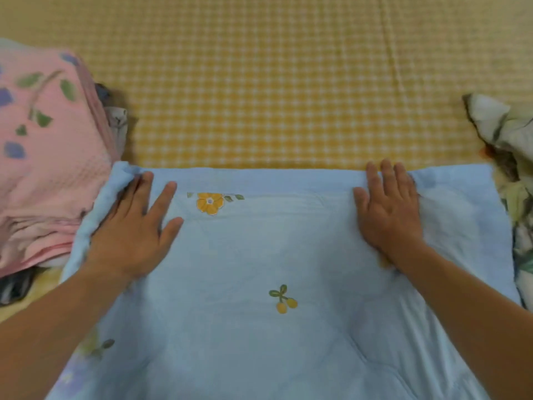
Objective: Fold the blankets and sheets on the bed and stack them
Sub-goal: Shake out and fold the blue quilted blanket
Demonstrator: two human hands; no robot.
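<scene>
— Where's the quilt?

— The pale blue quilted blanket with yellow flowers (274, 269) lies on the yellow checked bed sheet (274, 96). My left hand (135, 226) and right hand (389, 215) press it, fingers straight.

— Beside it?

— A pink flowered folded blanket (49, 157) left; possibly crumpled floral bedding (513, 157) right.

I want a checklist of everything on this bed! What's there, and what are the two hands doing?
Surface: yellow checked sheet covers the bed.
Job's things: blue blanket, folded, lies flat in front; pink blanket sits folded at left.
Clutter: crumpled floral bedding at right.
Grippers: left hand and right hand press flat on the blue blanket near its far edge.
Cables: nothing seen.
Surroundings: nothing seen beyond the bed.
</scene>
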